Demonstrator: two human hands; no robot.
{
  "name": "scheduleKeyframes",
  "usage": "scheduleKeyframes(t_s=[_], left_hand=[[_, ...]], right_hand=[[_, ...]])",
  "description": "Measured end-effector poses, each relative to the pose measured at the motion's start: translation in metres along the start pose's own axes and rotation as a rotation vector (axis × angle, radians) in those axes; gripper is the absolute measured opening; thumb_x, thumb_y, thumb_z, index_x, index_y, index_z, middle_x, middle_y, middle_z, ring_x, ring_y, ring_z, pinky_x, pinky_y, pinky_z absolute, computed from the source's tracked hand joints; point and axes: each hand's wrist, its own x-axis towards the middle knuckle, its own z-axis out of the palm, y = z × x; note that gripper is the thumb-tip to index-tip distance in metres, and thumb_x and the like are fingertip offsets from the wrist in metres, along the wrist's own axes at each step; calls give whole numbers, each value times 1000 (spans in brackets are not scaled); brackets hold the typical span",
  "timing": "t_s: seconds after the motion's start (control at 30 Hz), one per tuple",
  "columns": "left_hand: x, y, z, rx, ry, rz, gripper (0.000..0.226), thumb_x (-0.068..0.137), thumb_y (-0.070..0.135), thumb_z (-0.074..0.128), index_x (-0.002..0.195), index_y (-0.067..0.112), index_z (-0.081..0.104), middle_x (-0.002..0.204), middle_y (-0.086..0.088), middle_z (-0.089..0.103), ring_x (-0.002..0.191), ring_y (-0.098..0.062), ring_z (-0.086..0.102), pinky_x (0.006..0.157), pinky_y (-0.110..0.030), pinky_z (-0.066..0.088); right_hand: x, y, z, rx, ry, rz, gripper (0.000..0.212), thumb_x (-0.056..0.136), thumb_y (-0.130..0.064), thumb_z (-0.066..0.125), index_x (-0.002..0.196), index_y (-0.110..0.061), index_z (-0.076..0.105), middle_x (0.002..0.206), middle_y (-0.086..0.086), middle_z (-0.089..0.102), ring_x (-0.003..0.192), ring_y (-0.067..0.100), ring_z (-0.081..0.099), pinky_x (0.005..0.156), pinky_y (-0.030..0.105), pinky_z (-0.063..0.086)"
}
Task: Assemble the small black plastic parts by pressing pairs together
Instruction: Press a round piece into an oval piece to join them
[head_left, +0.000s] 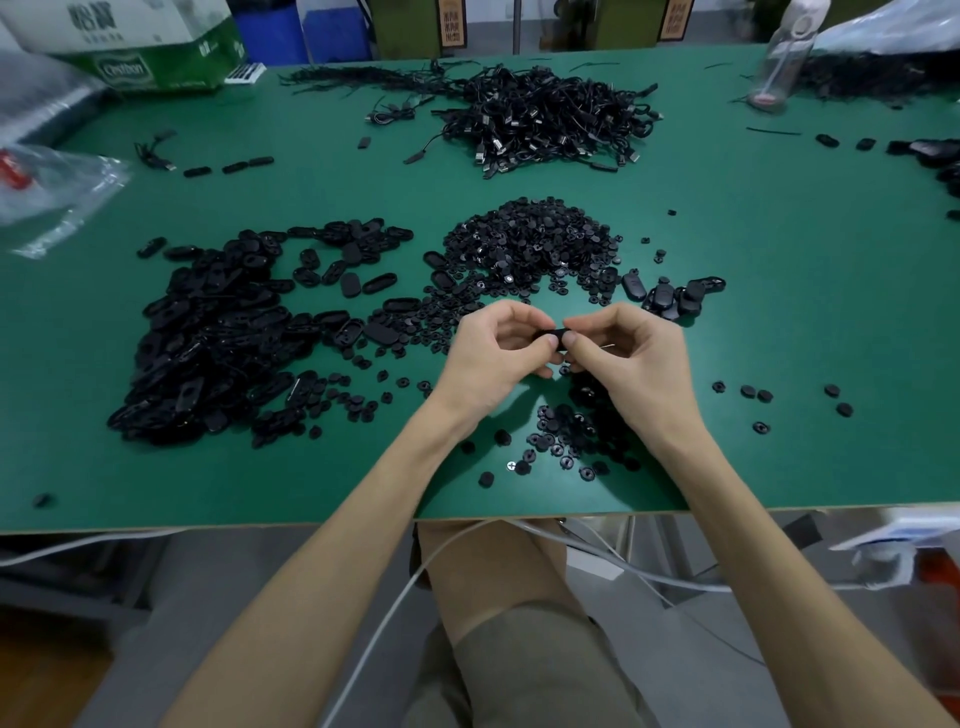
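My left hand (493, 353) and my right hand (631, 358) meet above the green table (779, 291), both pinching one small black plastic part (555, 334) between thumbs and fingertips. Most of that part is hidden by my fingers. A big pile of oval black shells (218, 338) lies to the left. A heap of small round black pieces (530, 244) sits just beyond my hands. Loose round pieces (566, 441) are scattered under my wrists. A few joined oval parts (670, 296) lie to the right of the heap.
A tangle of black USB cables (545, 117) lies at the back centre. A cardboard box (150, 47) and clear plastic bags (52, 182) stand at the far left, a clear bottle (784, 57) at the back right. White cables (519, 551) hang below the table's front edge.
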Motion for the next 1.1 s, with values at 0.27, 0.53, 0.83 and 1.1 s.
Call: scheduleKeyframes(t_s=[0.27,0.53,0.83,1.1], left_hand=[[1,0,3,147,25,30,17,90,-6,68,99,8,70,94,-14,76,77,-20,73,83,-36,62],[0,2,-4,-28,20,11,18,92,-5,72,110,-4,72,96,-16,78,80,-25,77,78,-29,61],[0,2,-3,-56,15,18,17,93,-3,71,111,-3,71,99,-17,78,84,-29,77,79,-34,63],[6,26,-45,595,166,86,25,101,0,55,118,12,68,119,-3,70,101,-10,68,93,-24,56]], right_hand=[[-1,-2,1,-42,-38,-32,9,90,-4,76,95,-12,77,78,-5,78,72,11,74,70,22,57],[0,-1,-1,-16,-8,-42,16,92,-7,74,102,-19,75,89,0,77,82,18,75,81,45,63],[-1,-5,2,-90,-9,-51,24,95,-6,65,97,-26,78,87,-9,76,80,12,70,76,43,58],[2,0,-6,11,299,89,46,97,-10,62,142,-20,59,126,1,65,111,1,63,96,21,54]])
